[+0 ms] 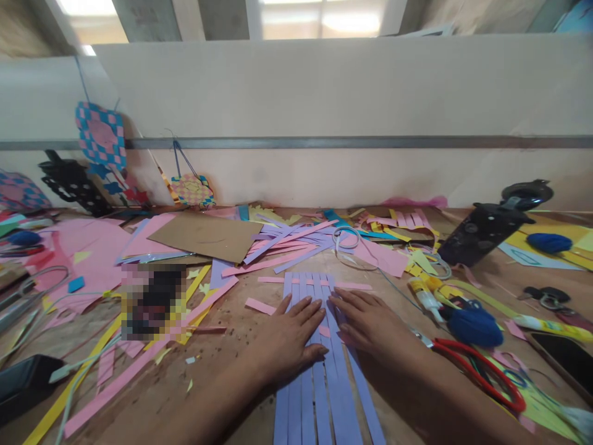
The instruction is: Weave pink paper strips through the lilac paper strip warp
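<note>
In the near middle of the table [217, 355], the left hand [290, 337] and right hand [370, 324] lie palm down, fingers straight and released. Scrap-dotted tabletop leaves some room to the left; on the right, red-handled scissors [447, 347] sit close beside the right forearm. The purple strips [340, 389] lie beneath and between the fingers, far ends just past the fingertips, crossed there by a pink strip [352, 286]. Their long axis runs near to far.
</note>
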The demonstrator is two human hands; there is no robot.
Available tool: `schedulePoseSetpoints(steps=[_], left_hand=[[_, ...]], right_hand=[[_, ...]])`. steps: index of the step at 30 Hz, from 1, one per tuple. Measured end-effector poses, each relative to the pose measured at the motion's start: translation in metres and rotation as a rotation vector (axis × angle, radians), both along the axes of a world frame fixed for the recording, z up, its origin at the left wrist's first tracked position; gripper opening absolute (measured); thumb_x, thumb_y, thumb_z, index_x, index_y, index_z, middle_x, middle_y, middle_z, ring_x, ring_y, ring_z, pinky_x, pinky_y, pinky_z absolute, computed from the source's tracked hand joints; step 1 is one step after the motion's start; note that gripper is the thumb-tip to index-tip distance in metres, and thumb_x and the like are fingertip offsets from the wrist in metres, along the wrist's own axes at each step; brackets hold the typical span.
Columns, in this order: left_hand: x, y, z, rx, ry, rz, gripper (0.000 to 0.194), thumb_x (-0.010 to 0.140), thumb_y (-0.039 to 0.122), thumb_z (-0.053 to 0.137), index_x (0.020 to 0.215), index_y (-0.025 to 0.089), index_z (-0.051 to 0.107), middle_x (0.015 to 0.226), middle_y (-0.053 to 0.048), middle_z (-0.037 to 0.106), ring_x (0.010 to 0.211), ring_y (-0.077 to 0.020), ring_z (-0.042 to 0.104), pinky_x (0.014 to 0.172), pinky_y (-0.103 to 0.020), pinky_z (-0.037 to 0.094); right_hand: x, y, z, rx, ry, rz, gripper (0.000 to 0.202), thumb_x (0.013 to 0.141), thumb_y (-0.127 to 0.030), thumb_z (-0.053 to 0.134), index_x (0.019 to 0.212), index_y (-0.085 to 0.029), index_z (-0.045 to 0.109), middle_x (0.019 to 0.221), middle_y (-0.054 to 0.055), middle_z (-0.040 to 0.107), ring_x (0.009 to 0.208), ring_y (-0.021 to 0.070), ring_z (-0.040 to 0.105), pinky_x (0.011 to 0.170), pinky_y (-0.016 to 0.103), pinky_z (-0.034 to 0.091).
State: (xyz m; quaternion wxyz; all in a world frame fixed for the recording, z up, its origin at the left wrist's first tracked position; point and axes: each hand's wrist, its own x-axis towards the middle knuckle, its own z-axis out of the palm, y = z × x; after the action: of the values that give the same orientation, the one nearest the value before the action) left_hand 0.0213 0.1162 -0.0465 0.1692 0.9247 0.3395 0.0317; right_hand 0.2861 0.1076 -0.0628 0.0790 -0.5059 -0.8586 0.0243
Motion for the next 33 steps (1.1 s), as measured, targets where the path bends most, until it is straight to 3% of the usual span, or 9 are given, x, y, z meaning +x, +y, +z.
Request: schedulePoseSetpoints(steps=[3, 8, 25, 33], left_hand=[[-0.001, 0.000, -0.001, 0.008, -0.008, -0.005, 0.072, 0.109, 0.065, 0.037, 0.167, 0.024, 0.030, 0.173, -0.007, 0.024, 0.161, -0.0277, 0.023, 0.132, -0.057, 0.010], [0.001, -0.002, 0.001, 0.009, 0.003, -0.030, 0.073, 0.108, 0.067, 0.036, 0.168, 0.025, 0.029, 0.173, -0.007, 0.023, 0.161, -0.0279, 0.022, 0.132, -0.056, 0.010], [0.002, -0.003, 0.000, -0.010, 0.006, -0.047, 0.071, 0.109, 0.067, 0.034, 0.166, 0.025, 0.033, 0.173, -0.008, 0.026, 0.161, -0.0278, 0.024, 0.131, -0.056, 0.008], [0.001, -0.002, -0.002, 0.001, -0.004, -0.055, 0.071, 0.108, 0.068, 0.033, 0.167, 0.026, 0.032, 0.172, -0.008, 0.027, 0.161, -0.0279, 0.024, 0.131, -0.056, 0.010]], right_hand=[[0.007, 0.001, 0.009, 0.002, 0.015, 0.022, 0.053, 0.095, -0.031, 0.063, 0.146, -0.017, 0.063, 0.152, 0.016, 0.061, 0.138, 0.0356, 0.057, 0.114, 0.056, 0.047], [0.011, -0.001, 0.020, -0.010, 0.030, 0.058, 0.043, 0.099, -0.028, 0.054, 0.140, -0.025, 0.067, 0.146, 0.011, 0.067, 0.133, 0.0312, 0.062, 0.112, 0.053, 0.047], [0.004, -0.001, 0.000, -0.038, -0.018, 0.008, 0.052, 0.093, -0.027, 0.062, 0.146, -0.022, 0.063, 0.154, 0.013, 0.059, 0.137, 0.0338, 0.058, 0.113, 0.054, 0.046], [0.000, -0.004, 0.001, -0.016, -0.023, 0.004, 0.052, 0.093, -0.024, 0.061, 0.144, -0.021, 0.063, 0.150, 0.014, 0.063, 0.134, 0.0339, 0.060, 0.111, 0.054, 0.047]])
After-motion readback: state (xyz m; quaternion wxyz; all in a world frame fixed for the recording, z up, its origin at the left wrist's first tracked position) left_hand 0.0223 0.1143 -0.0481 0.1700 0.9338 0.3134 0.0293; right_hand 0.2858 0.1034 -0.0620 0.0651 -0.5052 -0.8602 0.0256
